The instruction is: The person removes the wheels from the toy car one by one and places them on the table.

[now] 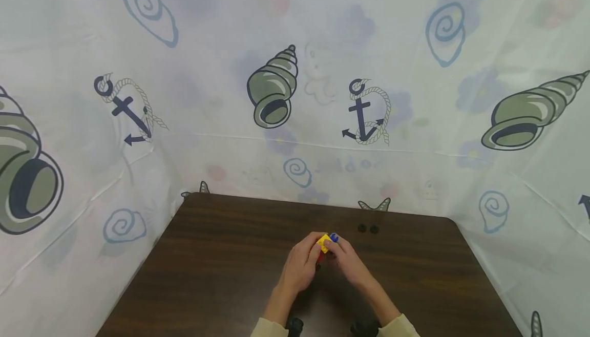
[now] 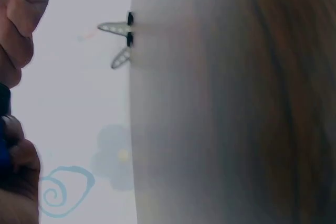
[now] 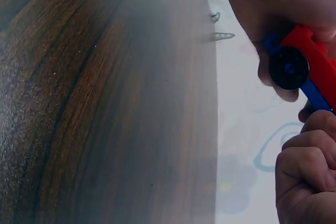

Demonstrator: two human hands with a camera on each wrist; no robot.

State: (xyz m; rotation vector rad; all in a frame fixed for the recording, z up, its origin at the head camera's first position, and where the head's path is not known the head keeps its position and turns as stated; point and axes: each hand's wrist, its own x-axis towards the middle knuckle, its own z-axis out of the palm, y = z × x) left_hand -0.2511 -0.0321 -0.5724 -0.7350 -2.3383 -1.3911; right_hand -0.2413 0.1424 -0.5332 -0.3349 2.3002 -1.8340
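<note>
Both hands hold a small toy block car up over the brown table, one from each side. From the head view its yellow block (image 1: 323,243) shows on top between the fingertips, with a bit of blue at the far side and red beneath. My left hand (image 1: 300,262) grips the near left part; my right hand (image 1: 352,262) has its thumb against the yellow block. In the right wrist view, the red body (image 3: 310,51) sits on a blue base with a black wheel (image 3: 289,67) on its side. The fingers cover the rest of the car.
Two loose black wheels (image 1: 369,228) lie close together near the far right part of the table (image 1: 221,260). White cloth (image 1: 207,70) printed with shells and anchors hangs behind and along both sides. Black wrist devices (image 1: 296,325) show at the sleeves.
</note>
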